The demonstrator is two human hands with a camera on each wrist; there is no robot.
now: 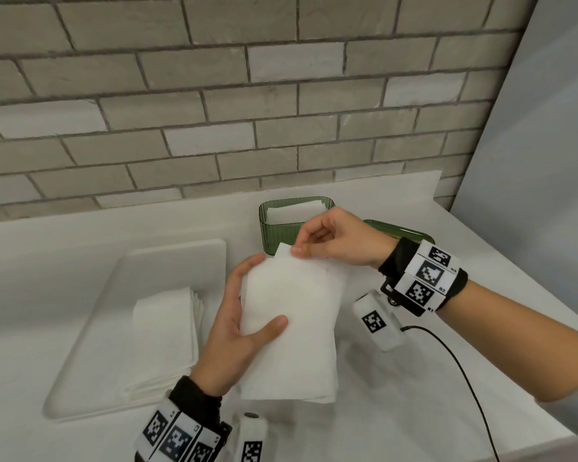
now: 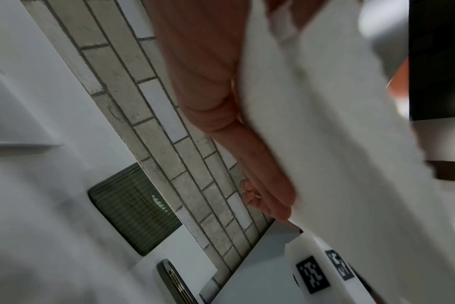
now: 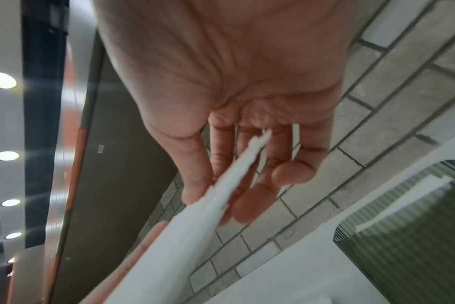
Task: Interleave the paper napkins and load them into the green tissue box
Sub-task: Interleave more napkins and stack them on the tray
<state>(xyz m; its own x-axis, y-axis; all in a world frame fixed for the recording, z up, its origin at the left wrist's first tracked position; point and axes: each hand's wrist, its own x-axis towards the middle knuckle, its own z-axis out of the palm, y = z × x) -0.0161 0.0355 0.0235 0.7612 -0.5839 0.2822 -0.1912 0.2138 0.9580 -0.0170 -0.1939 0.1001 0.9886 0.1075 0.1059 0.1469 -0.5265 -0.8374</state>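
Observation:
A bundle of white paper napkins point(image 1: 291, 325) is held above the counter. My left hand point(image 1: 241, 315) grips its left edge, thumb across the front and fingers behind. My right hand point(image 1: 327, 241) pinches the top edge of the bundle between thumb and fingers. In the left wrist view the napkins point(image 2: 338, 144) fill the right side beside my palm. The right wrist view shows the napkin edge point(image 3: 221, 195) running between my fingers. The green tissue box point(image 1: 296, 221) stands open behind, with white napkins inside.
A white tray point(image 1: 97, 378) at the left holds a stack of folded napkins point(image 1: 164, 338). The green box lid point(image 1: 397, 231) lies right of the box, behind my right wrist. A grey brick wall backs the white counter. A black cable point(image 1: 461, 371) trails at the right.

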